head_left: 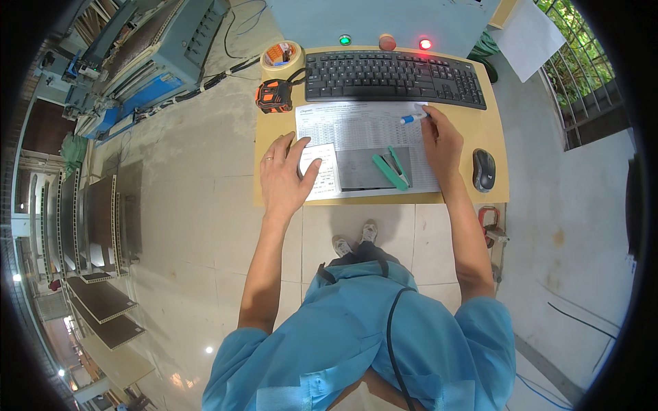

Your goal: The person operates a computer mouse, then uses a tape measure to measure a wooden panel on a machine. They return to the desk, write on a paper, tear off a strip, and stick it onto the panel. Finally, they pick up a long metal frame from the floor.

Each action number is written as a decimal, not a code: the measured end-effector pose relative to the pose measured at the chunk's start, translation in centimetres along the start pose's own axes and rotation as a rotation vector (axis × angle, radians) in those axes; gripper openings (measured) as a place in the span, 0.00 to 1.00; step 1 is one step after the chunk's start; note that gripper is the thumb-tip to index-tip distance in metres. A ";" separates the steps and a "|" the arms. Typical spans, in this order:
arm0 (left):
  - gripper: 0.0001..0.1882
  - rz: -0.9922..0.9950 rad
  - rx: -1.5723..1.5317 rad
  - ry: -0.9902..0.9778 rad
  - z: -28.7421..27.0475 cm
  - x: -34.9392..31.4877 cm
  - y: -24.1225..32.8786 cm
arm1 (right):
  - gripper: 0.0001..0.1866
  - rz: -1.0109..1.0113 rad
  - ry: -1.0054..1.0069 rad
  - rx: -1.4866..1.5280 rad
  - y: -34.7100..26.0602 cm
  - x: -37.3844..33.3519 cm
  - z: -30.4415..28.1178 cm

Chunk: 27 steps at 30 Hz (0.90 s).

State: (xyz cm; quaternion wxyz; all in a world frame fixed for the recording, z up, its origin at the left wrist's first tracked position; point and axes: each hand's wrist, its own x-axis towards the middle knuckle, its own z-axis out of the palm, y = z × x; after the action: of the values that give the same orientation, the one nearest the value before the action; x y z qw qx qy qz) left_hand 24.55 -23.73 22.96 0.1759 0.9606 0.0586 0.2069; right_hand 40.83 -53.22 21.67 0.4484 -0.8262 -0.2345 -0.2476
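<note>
My right hand (444, 140) grips a white pen with a blue end (413, 118) over the right side of a printed table sheet (363, 123). Flat and spread, my left hand (282, 175) rests at the left edge of a small white printed slip (319, 168), its thumb lying on the paper. Between the hands, a dark grey flat rectangle (358, 179) lies on the sheet. A green stapler (392, 171) sits on top of that rectangle, tilted toward its right side.
A black keyboard (394, 79) spans the back of the small wooden desk (274, 130). An orange-black tape measure (274, 95) and a tape roll (282, 57) stand back left; a black mouse (484, 170) is at right. Indicator lights (425, 44) glow behind. Racks (89, 212) stand far left.
</note>
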 end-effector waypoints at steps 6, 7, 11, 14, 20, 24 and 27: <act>0.26 0.027 0.026 0.021 -0.1 -0.1 0.1 | 0.13 -0.112 -0.051 -0.112 0.0 0.0 0.5; 0.25 0.021 0.019 0.010 0.0 -0.1 0.1 | 0.13 -0.100 -0.072 -0.121 0.0 0.0 0.5; 0.22 -0.092 -0.252 0.078 -0.4 -0.4 -0.3 | 0.12 -0.042 -0.055 -0.096 -0.1 -0.1 0.0; 0.17 -0.260 -0.604 0.200 -1.3 -1.4 -1.0 | 0.13 -0.027 -0.007 -0.043 -0.3 0.1 -0.8; 0.13 -0.460 -1.009 0.457 -3.7 -5.1 -4.2 | 0.11 0.053 0.237 -0.013 -2.9 -0.2 -1.6; 0.11 -0.512 -1.013 0.595 -6.2 -7.3 -9.5 | 0.10 0.063 0.311 0.085 -8.2 -1.2 0.0; 0.10 -0.548 -1.029 0.621 -8.3 -8.4 -14.4 | 0.11 0.024 0.330 0.141 -14.3 -2.3 4.7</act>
State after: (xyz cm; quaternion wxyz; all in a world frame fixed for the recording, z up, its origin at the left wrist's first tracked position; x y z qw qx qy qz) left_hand 12.91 -9.27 21.61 0.6337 0.6002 0.2425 0.4235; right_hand 31.33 -42.57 26.92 0.5407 -0.7435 -0.1647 -0.3574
